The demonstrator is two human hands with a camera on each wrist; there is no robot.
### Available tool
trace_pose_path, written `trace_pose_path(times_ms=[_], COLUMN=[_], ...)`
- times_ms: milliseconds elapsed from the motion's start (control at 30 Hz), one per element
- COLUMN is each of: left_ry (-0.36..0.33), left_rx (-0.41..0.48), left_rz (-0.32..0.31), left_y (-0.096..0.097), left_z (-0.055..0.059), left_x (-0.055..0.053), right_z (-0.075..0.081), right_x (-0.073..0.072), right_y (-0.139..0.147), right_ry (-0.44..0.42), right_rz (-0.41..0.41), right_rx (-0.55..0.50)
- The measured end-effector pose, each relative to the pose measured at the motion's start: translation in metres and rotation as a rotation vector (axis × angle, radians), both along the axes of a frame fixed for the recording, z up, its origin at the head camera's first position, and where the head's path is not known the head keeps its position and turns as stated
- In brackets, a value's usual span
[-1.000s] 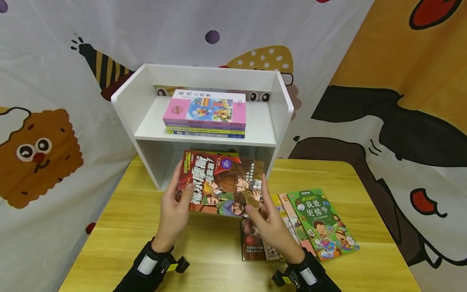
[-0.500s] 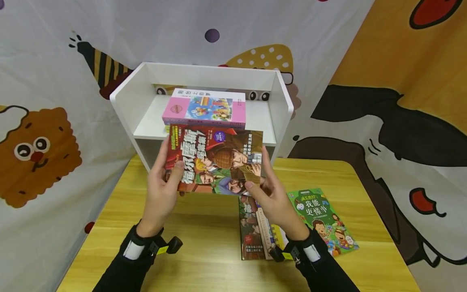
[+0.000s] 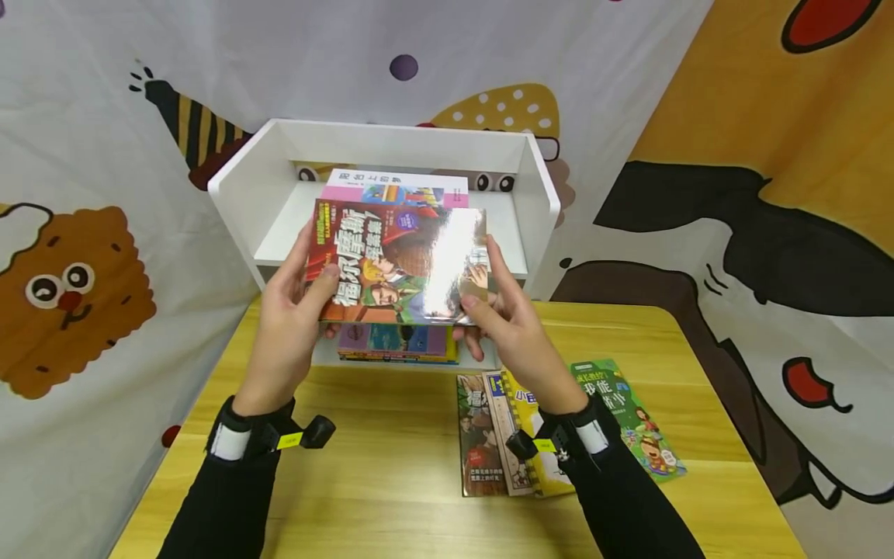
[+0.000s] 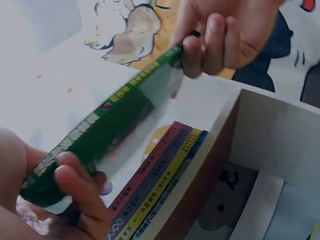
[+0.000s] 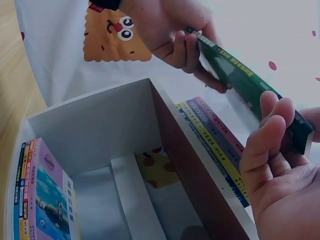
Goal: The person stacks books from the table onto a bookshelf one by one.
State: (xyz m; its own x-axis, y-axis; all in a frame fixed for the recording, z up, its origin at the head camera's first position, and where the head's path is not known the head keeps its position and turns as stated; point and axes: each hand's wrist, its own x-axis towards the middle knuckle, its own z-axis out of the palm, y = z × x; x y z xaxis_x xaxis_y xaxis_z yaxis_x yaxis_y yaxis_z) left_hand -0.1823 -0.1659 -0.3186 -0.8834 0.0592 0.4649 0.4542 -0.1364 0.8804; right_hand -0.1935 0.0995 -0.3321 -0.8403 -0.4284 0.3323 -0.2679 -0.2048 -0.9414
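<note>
A red and brown picture-covered book (image 3: 387, 264) is raised in front of the white shelf unit (image 3: 279, 194). My left hand (image 3: 289, 326) grips its left end, thumb on the cover and fingers underneath. At the other end, my right hand (image 3: 520, 334) holds it the same way. Both wrist views show the book's green spine (image 4: 132, 85) tilted above the upper shelf. Partly hidden behind it lies a stack topped by a pink book (image 3: 398, 182). Several spines of that stack (image 5: 215, 135) show in the right wrist view.
On the lower shelf lies another stack of books (image 3: 398, 345). Several books are on the wooden table (image 3: 377, 466) at right: a brown book (image 3: 482, 450), a beige one, a yellow one (image 3: 552, 470) and a green book (image 3: 639, 423). A printed cloth (image 3: 335, 62) hangs behind.
Both hands have lifted the book up and slightly left, from before the lower shelf to the upper shelf's height. The lower stack and more of the table books now show.
</note>
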Motion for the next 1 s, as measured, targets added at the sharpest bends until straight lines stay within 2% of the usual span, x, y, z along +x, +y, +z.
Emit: trace_pose_path(times_ms=[133, 233, 433, 667, 833, 900, 1000], left_ry=[-0.065, -0.112, -0.142, -0.136, -0.121, -0.118, -0.117], left_rx=[0.068, 0.124, 0.186, 0.231, 0.225, 0.201, 0.135], left_rz=[-0.095, -0.143, -0.183, -0.197, -0.162, -0.118, -0.018], left_y=[-0.003, -0.007, -0.014, -0.016, -0.017, -0.017, -0.017], left_z=[-0.001, -0.007, -0.016, -0.020, -0.020, -0.017, -0.013], left_x=[-0.004, -0.010, -0.018, -0.014, -0.013, -0.013, -0.010], right_z=[-0.008, -0.010, -0.008, -0.008, -0.009, -0.008, -0.004], right_x=[-0.013, -0.019, -0.025, -0.026, -0.025, -0.024, -0.021], right_y=[0.002, 0.002, 0.001, 0.001, 0.000, -0.001, -0.002], right_ry=[-0.024, -0.040, -0.057, -0.081, -0.053, -0.032, 0.000], right_rz=[-0.022, -0.031, -0.016, 0.054, 0.018, -0.005, -0.051], right_rx=[-0.026, -0.028, -0.039, -0.085, -0.059, -0.043, -0.004])
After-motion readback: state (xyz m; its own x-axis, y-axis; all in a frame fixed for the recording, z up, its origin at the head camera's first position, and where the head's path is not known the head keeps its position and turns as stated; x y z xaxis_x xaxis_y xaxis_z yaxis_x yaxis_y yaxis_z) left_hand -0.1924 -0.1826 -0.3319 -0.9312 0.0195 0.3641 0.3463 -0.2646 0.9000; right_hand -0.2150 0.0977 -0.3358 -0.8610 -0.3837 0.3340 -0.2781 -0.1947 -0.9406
